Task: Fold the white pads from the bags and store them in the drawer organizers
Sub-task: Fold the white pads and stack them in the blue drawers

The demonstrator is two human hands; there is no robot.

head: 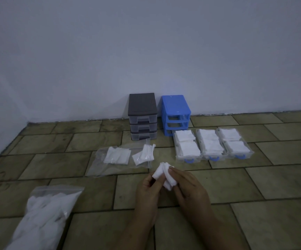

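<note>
I held one white pad (163, 175) between both hands, above the tiled floor (254, 186) and just in front of the open bags. My left hand (147, 191) pinched its left edge; my right hand (189, 188) had fingers curled round its right side. The pad was bunched, so I judged the folding step to be in hand and not finished.

The next move called for squaring the fold, then laying the pad in a drawer.

Count:
- Two drawer units stood at the wall: one grey (142, 116), drawers in; one blue (175, 114), frame emptied.
- Three clear drawers (213, 144) lay beside the blue unit, each holding folded pads.
- Three bags: two flat ones (113, 156), one full (43, 215) at near left.
</note>
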